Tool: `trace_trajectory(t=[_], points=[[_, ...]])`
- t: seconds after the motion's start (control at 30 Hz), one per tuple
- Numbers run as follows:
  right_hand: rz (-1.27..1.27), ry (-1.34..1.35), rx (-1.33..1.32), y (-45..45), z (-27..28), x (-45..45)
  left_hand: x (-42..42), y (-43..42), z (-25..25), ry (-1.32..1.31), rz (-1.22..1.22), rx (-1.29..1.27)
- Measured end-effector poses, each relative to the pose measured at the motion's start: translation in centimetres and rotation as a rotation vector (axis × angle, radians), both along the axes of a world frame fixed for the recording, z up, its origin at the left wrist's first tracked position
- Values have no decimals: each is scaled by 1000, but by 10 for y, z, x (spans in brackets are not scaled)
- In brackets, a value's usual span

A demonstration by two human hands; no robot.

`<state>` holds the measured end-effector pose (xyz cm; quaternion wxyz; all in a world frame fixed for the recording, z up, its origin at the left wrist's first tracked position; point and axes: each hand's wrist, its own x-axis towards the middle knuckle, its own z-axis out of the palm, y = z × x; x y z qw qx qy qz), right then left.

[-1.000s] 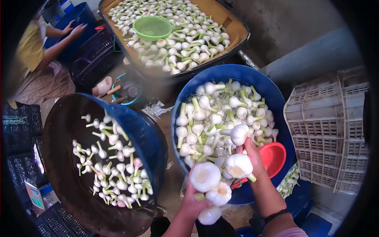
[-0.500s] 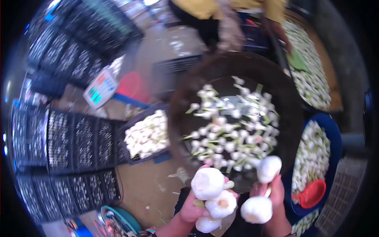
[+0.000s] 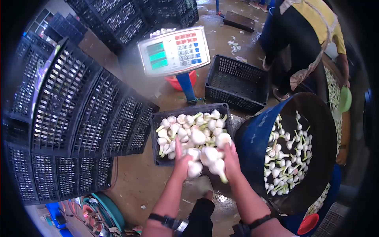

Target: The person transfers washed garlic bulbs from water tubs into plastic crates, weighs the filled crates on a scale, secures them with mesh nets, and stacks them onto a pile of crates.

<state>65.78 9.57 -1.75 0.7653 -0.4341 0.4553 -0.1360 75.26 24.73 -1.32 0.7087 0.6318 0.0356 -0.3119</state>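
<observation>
With fingers half curled, our left hand (image 3: 183,162) and right hand (image 3: 231,157) cup long-stemmed white garlic bulbs (image 3: 210,155) at the garlic-filled black plastic crate's (image 3: 154,139) near edge; wet brown floor (image 3: 136,185) surrounds it.

The wet brown floor (image 3: 134,185) shines in patches, littered with pale scraps (image 3: 234,47); black plastic crates (image 3: 92,114) stand stacked at left.

Tall stacks of black lattice crates (image 3: 92,114) stand at our left; a teal tub (image 3: 115,211) sits at lower left. Upper right, we see a bending person (image 3: 312,23) in a yellow top.
</observation>
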Motion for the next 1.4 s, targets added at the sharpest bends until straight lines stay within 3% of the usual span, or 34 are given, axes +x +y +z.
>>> trace_trajectory(t=[0.03,0.13,0.2,0.3,0.37,0.43,0.47,0.53,0.63,0.7,0.9,0.97,1.1,1.13,1.17,1.3,1.4], points=[[-64,142,-125,6,-21,14,8,-3,-3,-36,93,151],[157,395,-203,23,-52,-1,13,51,-72,166,288,95],[358,393,-320,44,-115,-47,-5,72,-65,253,378,93],[534,170,-184,90,-77,-88,-48,77,-20,319,378,159],[613,28,25,101,-7,-84,-83,71,-5,321,320,193],[652,-58,124,106,16,-84,-114,53,13,336,321,202],[660,-65,123,102,20,-85,-127,47,17,297,330,183],[736,165,104,88,25,-89,-138,36,21,356,401,57],[612,118,70,63,36,-93,-140,17,19,443,450,-97],[521,93,228,38,45,-96,-141,3,18,435,358,-172],[498,16,211,23,42,-92,-129,-9,31,520,442,-151],[580,54,9,23,41,-79,-128,-1,27,530,521,-191],[523,159,104,20,50,-57,-124,23,28,528,581,-177],[693,182,-362,19,33,-59,-127,30,23,497,609,-156],[741,111,-634,17,46,-44,-128,36,23,516,628,-145],[847,73,-998,23,65,8,-137,54,13,514,711,-95],[977,-119,-1270,41,56,44,-139,61,13,522,762,-130]])
